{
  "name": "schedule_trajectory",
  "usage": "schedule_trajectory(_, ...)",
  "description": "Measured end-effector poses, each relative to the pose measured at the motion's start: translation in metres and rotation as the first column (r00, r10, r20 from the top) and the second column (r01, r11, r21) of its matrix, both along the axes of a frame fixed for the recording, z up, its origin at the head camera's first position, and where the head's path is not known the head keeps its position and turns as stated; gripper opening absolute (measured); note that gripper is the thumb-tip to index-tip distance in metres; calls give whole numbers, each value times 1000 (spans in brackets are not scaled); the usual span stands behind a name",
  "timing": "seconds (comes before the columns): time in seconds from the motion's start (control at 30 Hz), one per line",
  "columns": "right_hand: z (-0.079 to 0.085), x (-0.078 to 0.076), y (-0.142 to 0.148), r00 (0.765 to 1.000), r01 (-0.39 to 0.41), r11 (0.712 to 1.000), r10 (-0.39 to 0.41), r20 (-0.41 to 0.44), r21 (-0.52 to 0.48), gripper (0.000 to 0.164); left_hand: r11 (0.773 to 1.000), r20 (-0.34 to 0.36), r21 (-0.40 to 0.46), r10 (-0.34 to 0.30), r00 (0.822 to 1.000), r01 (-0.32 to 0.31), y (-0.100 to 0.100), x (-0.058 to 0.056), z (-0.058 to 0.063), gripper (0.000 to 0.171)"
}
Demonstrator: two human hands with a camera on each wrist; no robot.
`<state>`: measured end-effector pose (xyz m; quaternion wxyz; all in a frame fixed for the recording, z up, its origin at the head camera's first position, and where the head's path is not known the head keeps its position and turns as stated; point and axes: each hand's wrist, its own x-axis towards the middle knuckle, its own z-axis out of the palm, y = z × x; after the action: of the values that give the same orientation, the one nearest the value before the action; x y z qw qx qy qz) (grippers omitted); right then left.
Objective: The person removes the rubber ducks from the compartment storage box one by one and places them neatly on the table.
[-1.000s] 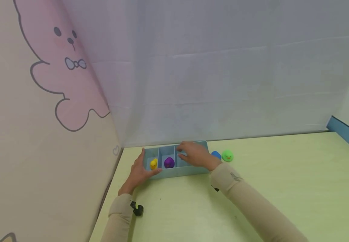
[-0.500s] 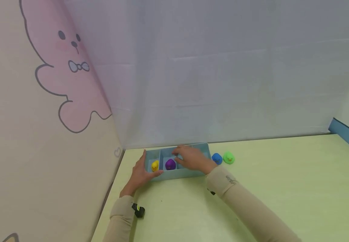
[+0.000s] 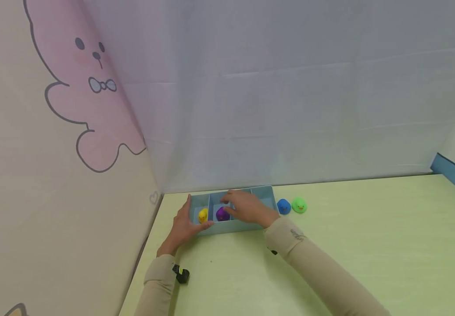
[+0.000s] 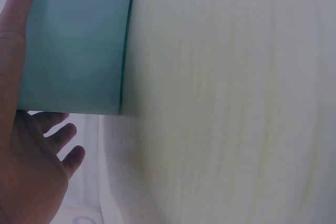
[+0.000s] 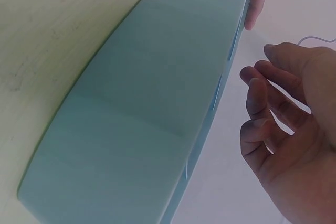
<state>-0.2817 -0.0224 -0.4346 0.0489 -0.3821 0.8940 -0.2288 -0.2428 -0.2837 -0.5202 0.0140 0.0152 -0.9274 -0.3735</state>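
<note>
A light blue divided box (image 3: 231,227) stands near the back of the table. My left hand (image 3: 182,227) holds its left end, thumb over the front rim and fingers along the end wall. In the leftmost compartment sits a yellow rubber duck (image 3: 202,215). A purple rubber duck (image 3: 221,214) occupies the second compartment. Just above and to the right of it hovers my right hand (image 3: 247,207), thumb and fingers loosely bent with a gap between them, as the right wrist view shows. The right hand partly covers the third compartment. Both ducks are out of sight in the wrist views.
Right of the box, a blue rubber duck (image 3: 284,206) sits close to its end wall, with a green rubber duck (image 3: 299,205) beside it. A white curtain (image 3: 290,109) hangs behind the table (image 3: 349,245). On the left, a wall (image 3: 105,228) borders the table.
My right hand has moved left across the box, from over the third compartment to beside the purple duck. The blue duck has come into fuller view. My left hand stays on the box's end.
</note>
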Motion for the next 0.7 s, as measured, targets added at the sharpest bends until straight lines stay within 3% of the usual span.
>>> schedule_trajectory(0.7, -13, 2, -19, 999, 27, 999, -26, -32, 30, 31, 1000, 7, 21, -16, 1000, 16, -4, 2, 2, 127)
